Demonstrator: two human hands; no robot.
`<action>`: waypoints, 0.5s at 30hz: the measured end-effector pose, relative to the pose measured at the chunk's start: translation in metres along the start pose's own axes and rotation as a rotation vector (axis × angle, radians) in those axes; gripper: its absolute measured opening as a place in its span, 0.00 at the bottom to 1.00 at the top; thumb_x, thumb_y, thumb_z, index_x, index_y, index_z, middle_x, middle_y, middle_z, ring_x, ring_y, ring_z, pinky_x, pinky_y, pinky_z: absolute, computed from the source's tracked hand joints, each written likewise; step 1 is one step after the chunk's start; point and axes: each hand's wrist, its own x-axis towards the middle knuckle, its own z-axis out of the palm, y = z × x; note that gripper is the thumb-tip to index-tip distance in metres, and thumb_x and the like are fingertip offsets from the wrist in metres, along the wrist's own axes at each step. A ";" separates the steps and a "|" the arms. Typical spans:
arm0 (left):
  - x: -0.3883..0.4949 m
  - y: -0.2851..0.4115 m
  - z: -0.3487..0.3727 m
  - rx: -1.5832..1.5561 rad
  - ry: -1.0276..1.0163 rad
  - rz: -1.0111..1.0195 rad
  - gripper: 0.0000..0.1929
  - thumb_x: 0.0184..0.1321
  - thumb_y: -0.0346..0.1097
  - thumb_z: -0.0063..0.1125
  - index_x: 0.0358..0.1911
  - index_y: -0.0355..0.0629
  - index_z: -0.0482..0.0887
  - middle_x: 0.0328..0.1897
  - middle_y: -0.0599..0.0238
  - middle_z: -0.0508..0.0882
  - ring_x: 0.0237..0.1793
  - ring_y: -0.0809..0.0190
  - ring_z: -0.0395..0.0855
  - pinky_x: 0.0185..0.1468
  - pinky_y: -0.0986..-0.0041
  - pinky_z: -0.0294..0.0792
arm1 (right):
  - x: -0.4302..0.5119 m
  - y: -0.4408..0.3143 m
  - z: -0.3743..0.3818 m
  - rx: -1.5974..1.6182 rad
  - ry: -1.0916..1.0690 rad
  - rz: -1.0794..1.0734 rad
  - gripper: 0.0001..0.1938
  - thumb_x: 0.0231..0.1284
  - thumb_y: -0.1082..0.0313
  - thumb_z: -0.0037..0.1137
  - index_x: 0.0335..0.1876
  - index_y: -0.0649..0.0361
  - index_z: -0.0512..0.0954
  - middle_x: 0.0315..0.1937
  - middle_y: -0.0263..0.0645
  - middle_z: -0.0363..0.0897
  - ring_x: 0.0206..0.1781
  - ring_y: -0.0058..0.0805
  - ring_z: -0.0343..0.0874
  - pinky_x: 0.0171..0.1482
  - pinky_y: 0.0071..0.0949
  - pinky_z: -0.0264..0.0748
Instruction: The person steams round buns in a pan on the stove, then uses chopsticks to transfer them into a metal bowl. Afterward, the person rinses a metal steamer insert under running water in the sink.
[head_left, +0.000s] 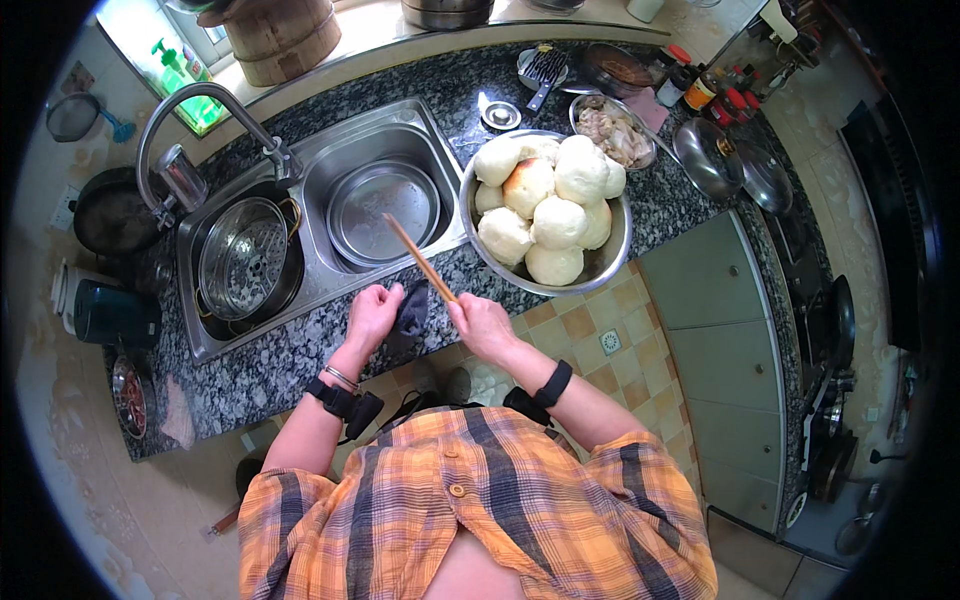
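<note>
My right hand (484, 326) grips a pair of wooden chopsticks (418, 257), whose far ends point up and left over the rim of the right sink basin. My left hand (373, 315) is curled above the granite counter's front edge; whether it holds anything is not clear. Between the hands a dark cloth (412, 309) lies on the counter. Ahead of my right hand stands a large steel bowl (611, 262) piled with white steamed buns (560, 223), one of them browned on top. A round metal pan (384, 212) sits in the right basin.
A steel steamer insert (244, 259) rests over a dark pot in the left basin, under a curved faucet (196, 88). Beyond the buns are a bowl of raw meat pieces (611, 129), pot lids (707, 159) and sauce bottles (699, 90). A bowl of reddish food (131, 394) sits far left.
</note>
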 end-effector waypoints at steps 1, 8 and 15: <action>-0.002 -0.001 0.000 0.018 -0.006 0.070 0.17 0.58 0.49 0.61 0.28 0.39 0.80 0.21 0.69 0.80 0.26 0.69 0.75 0.34 0.74 0.69 | -0.002 0.008 -0.001 -0.076 -0.016 0.023 0.15 0.67 0.57 0.47 0.30 0.62 0.75 0.24 0.54 0.78 0.30 0.56 0.79 0.35 0.50 0.75; -0.004 0.024 0.002 0.213 -0.178 0.383 0.20 0.52 0.41 0.63 0.47 0.39 0.79 0.47 0.53 0.80 0.46 0.49 0.81 0.52 0.61 0.72 | -0.008 0.033 -0.014 -0.427 -0.086 0.016 0.18 0.63 0.55 0.50 0.26 0.63 0.79 0.22 0.51 0.80 0.28 0.50 0.82 0.35 0.47 0.78; -0.007 0.049 0.004 0.490 -0.179 0.468 0.21 0.56 0.41 0.61 0.53 0.43 0.76 0.51 0.52 0.75 0.44 0.45 0.81 0.48 0.56 0.74 | -0.012 0.014 -0.036 -0.513 -0.131 0.047 0.16 0.61 0.55 0.54 0.27 0.60 0.81 0.24 0.48 0.82 0.29 0.47 0.83 0.35 0.42 0.79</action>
